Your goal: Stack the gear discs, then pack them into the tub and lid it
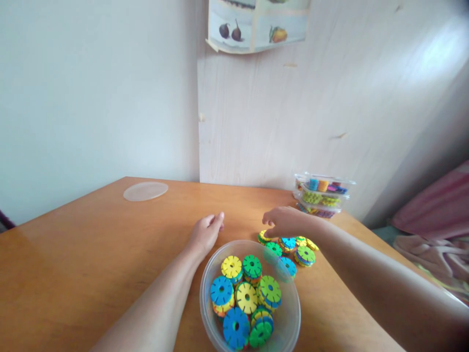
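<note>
Though the bowl (287, 313) holds many discs (246, 297), others lie loose

Brown table (110, 254) spans the view. The clear bowl sits at its near side, discs inside stacked, several tilted. Clear tubs (322, 195) are piled at far right, coloured pieces in them. Round lid (145, 191) lies flat at far left, well apart from the bowl. Right hand (286, 222): fingers bent down, parted from the thumb, no disc seen between; contact unclear. Left hand (207, 232): loosely curled just past the rim, nothing visible in it, cannot tell if anything is hidden. Loose discs (304, 255) lie under and beside the right hand, just outside the rim.

Likely risks: a thumb nudge could topple the low loose stacks; the bowl, unheld, could slide if the left forearm bumps it; the tilted stacks inside might slump if jolted.
</note>
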`<move>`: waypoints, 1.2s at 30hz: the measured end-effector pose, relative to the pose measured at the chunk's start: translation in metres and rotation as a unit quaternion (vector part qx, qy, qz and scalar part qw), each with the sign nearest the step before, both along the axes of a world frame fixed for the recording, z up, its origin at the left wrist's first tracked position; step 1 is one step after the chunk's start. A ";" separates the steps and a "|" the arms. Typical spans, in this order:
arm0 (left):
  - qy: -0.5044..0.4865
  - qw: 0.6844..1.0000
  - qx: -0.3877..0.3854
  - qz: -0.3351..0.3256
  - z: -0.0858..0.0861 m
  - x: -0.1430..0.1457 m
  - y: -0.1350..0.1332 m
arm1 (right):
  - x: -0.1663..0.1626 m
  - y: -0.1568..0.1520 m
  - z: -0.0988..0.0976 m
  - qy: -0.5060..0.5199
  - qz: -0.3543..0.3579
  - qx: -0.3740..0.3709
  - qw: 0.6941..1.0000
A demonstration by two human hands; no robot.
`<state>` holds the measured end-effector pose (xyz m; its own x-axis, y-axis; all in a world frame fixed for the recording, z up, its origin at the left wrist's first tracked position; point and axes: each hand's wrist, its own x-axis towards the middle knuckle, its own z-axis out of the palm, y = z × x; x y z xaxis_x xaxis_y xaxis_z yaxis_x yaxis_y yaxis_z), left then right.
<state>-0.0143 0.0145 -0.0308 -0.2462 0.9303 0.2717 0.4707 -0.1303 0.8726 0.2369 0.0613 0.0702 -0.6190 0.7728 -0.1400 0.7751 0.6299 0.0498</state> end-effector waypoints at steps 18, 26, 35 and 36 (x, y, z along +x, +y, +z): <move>0.018 1.000 -0.007 -0.003 0.003 0.001 -0.002 | -0.011 -0.074 0.041 0.155 0.071 0.052 0.984; -0.019 1.000 -0.005 0.000 0.001 0.003 -0.002 | -0.019 -0.141 0.031 0.164 0.177 0.016 0.970; 0.015 1.000 -0.009 -0.003 0.004 0.001 -0.002 | 0.003 -0.030 0.020 0.113 -0.004 0.062 0.992; 0.015 1.000 -0.008 -0.002 0.003 0.001 -0.001 | 0.004 -0.021 0.017 0.088 -0.014 0.049 0.995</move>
<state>-0.0134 0.0131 -0.0274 -0.2339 0.9358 0.2636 0.4962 -0.1183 0.8601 0.2411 0.0405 0.0873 -0.6056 0.7944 0.0456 0.7942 0.6070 -0.0274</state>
